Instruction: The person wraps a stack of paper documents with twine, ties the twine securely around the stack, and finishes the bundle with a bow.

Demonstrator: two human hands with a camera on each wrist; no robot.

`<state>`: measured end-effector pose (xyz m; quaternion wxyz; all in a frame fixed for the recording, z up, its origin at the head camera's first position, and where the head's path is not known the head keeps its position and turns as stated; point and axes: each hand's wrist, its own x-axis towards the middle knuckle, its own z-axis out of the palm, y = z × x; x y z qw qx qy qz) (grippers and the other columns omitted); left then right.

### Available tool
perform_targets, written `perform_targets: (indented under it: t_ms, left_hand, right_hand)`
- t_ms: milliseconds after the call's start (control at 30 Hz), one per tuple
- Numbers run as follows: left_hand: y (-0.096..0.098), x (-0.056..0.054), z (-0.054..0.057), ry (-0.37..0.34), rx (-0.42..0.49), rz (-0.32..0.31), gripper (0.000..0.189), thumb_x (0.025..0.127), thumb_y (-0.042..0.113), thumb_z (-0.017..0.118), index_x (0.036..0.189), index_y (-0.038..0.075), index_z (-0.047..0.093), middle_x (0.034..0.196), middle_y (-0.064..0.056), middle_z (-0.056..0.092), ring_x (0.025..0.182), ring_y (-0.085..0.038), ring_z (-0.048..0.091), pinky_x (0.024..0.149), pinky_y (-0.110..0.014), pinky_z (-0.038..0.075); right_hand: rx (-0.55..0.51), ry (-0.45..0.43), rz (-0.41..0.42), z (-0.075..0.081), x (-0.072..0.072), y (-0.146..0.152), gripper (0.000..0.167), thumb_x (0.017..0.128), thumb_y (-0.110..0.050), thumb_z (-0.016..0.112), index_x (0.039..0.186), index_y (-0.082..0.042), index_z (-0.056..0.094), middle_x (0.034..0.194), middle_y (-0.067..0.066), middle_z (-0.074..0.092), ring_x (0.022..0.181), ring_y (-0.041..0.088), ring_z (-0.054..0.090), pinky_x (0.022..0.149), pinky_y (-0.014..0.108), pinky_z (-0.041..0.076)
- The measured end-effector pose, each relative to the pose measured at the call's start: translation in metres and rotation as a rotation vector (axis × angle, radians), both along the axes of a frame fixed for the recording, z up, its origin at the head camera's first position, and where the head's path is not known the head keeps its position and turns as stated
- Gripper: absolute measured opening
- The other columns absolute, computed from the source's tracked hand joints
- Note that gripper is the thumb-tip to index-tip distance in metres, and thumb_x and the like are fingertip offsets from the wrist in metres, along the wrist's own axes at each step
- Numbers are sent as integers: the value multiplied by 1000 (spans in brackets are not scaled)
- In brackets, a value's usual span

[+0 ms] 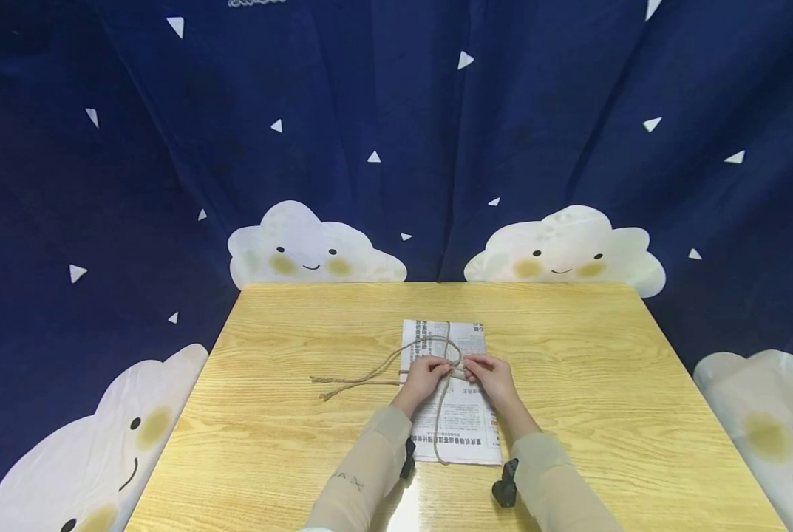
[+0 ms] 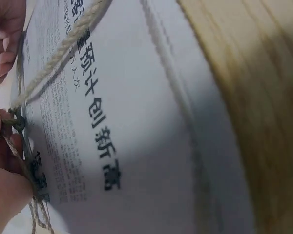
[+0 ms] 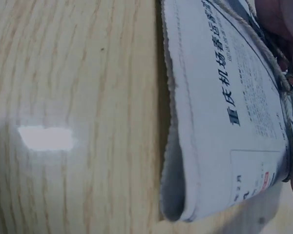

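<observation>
A folded newspaper (image 1: 461,421) lies flat on the wooden table, with brown twine (image 1: 438,420) crossed around it lengthwise and widthwise. At the crossing, near the middle of the paper, sits a knot (image 2: 18,121). My left hand (image 1: 424,375) pinches the twine just left of that knot between thumb and fingertips. From the other side my right hand (image 1: 492,375) pinches twine close to the knot, its fingertips partly hidden in both wrist views. A loop of twine arches above the hands, and loose twine ends (image 1: 343,383) trail left beyond the newspaper onto the table.
The light wooden table (image 1: 609,414) extends around the newspaper on all sides. Behind it hangs a dark blue curtain (image 1: 396,96) with white triangles and smiling clouds. Dark wrist devices (image 1: 505,484) sit under both sleeves, close to the tabletop.
</observation>
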<state>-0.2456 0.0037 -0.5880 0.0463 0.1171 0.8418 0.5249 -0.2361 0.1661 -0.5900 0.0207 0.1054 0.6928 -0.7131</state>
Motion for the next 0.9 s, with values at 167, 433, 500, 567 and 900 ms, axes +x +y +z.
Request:
perform_targets:
  t_ms: [167, 433, 500, 567, 900]
  left_hand:
    - [-11, -3, 2, 140, 59, 119, 17, 88, 9, 60, 99, -2, 68, 93, -10, 64, 84, -20, 59, 72, -27, 50]
    - [-47, -18, 25, 209, -503, 385, 8, 76, -1, 63, 82, -3, 67, 81, -14, 62, 77, -28, 59, 69, -38, 50]
    - [-55, -19, 30, 124, -632, 330, 4, 76, -1, 63, 74, -2, 67, 72, -12, 63, 68, -25, 60, 61, -36, 51]
    - [-61, -21, 35, 44, -706, 281, 12, 79, -2, 59, 68, 1, 64, 66, -10, 62, 61, -22, 59, 54, -33, 51]
    - [-76, -37, 64, 102, -652, 245, 11, 85, 6, 63, 89, 3, 72, 90, -10, 69, 81, -23, 66, 65, -31, 55]
  right_hand:
    - [6, -2, -22, -1, 1, -1, 27, 82, -1, 64, 104, 14, 59, 78, 11, 67, 60, 9, 61, 57, 20, 53]
    - [67, 7, -17, -7, 1, 1, 26, 83, -4, 64, 103, 12, 61, 77, 11, 67, 60, 9, 61, 56, 20, 53]
    - [78, 9, -18, -9, 1, 2, 26, 83, -4, 65, 103, 12, 62, 77, 11, 67, 60, 9, 61, 57, 20, 53]
    - [74, 11, -19, -10, 0, 2, 26, 83, -3, 65, 103, 12, 61, 78, 11, 67, 61, 10, 61, 57, 20, 53]
    - [50, 2, -10, -10, 0, 1, 25, 84, -1, 62, 104, 13, 60, 76, 7, 66, 60, 8, 61, 57, 19, 53]
